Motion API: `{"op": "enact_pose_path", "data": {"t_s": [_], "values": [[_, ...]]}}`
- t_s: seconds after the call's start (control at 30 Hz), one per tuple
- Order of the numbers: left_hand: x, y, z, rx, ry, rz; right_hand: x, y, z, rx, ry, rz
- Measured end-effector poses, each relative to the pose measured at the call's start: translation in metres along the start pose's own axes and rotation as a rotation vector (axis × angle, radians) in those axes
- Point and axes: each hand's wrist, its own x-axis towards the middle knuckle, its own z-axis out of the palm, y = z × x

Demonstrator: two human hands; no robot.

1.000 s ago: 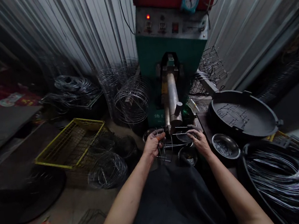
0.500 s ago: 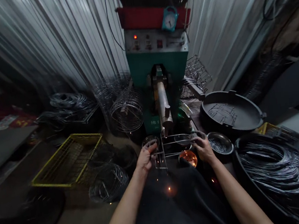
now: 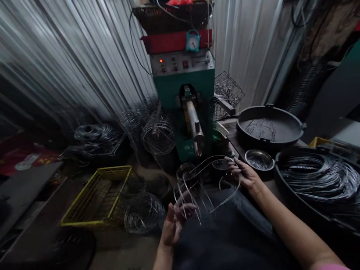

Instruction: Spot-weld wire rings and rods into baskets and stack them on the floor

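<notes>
A bent wire frame (image 3: 204, 196) with looped rods and cross-wires hangs tilted between my hands, over the dark cloth on my lap. My right hand (image 3: 247, 175) is closed on its right end, fingertips on the curved wire. At the lower left, my left hand (image 3: 176, 224) grips the cross-wires, thumb up and fingers behind them. Just beyond the frame stands a green welding machine (image 3: 186, 83) with a thick metal arm (image 3: 194, 122) pointing toward me. The frame is apart from the electrode tip (image 3: 198, 148).
Left of the machine are wire coils (image 3: 158, 135) and a yellow wire basket (image 3: 97, 197). On the right stand a round black pan (image 3: 270, 125) with wire pieces, a small metal bowl (image 3: 259, 160) and a large tub (image 3: 314, 223) of wire rings. Corrugated metal walls (image 3: 98, 44) close the back.
The wire frame has come away from the electrode toward me and been tilted. My left hand has moved down. The sparks and orange glow are gone, and the view has tipped upward.
</notes>
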Motion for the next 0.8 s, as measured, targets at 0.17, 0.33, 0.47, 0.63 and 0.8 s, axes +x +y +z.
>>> {"op": "enact_pose_path", "data": {"t_s": [0.17,0.33,0.47,0.63,0.8], "values": [[-0.016,-0.020,-0.001,0.209,-0.045,0.043,0.009,0.020,-0.014,-0.084,0.076,-0.087],[-0.002,-0.021,0.004,0.226,0.128,0.103,0.010,0.037,-0.020,-0.398,0.143,-0.174],[0.013,-0.009,0.009,0.138,0.251,0.140,0.017,0.038,-0.026,-1.116,0.287,-0.271],[0.033,0.000,0.011,0.116,0.380,0.142,0.025,0.040,-0.027,-1.889,0.072,-0.580],[0.048,-0.001,0.015,0.167,0.332,0.149,0.033,0.066,-0.001,-1.930,-0.567,-0.485]]}}
